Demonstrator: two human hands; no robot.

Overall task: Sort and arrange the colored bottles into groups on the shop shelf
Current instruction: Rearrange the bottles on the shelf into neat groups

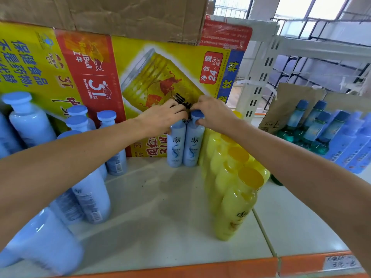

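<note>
At the back of the shelf (160,217), two pale blue bottles (176,146) stand upright and touching, beside a row of yellow bottles (230,177). The left hand (166,115) curls over one top; the right hand (212,113) pinches the other's darker blue cap (197,114). Smooth, stiff plastic, probably full and weighty, so just under the cap seems the surest hold.

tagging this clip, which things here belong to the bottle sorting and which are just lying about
Job: left hand, right hand, back blue bottles, yellow bottles, left blue bottles, shelf
Lying about: drink carton, brown box, white rack post
</note>
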